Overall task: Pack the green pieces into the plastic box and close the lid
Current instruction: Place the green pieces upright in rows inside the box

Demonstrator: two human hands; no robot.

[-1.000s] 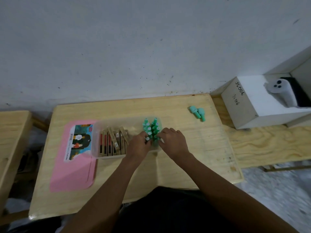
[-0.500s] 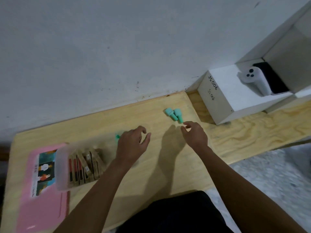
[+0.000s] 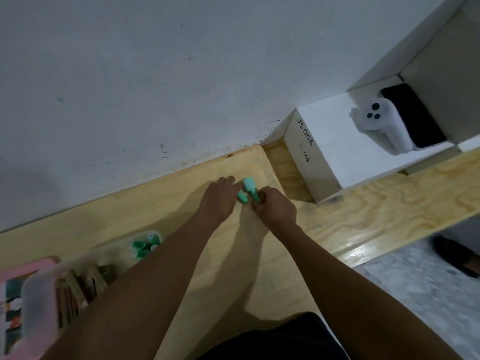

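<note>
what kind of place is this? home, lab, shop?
Probably a makeshift recording or work room, not a shop: bare plywood tables pushed against a scuffed grey wall, and a white box hand-labelled "JS006" with a controller on it.

Clear plastic box [image 3: 78, 271] at lower left is motion-blurred; its walls are smeared and the left forearm covers its near right corner. Brown wooden slats [image 3: 78, 284] inside it are too blurred to count. Dark green pieces [image 3: 144, 246] in the box are half hidden behind the forearm. Pink lid [image 3: 15, 294] is cut off by the left edge, its printed label unreadable. Light green pieces [image 3: 248, 192] on the table are partly covered by fingers of the left hand [image 3: 217, 201] and right hand [image 3: 275, 210]; grip unclear. Black shoe [image 3: 457, 255] is cut off at the right edge.
</note>
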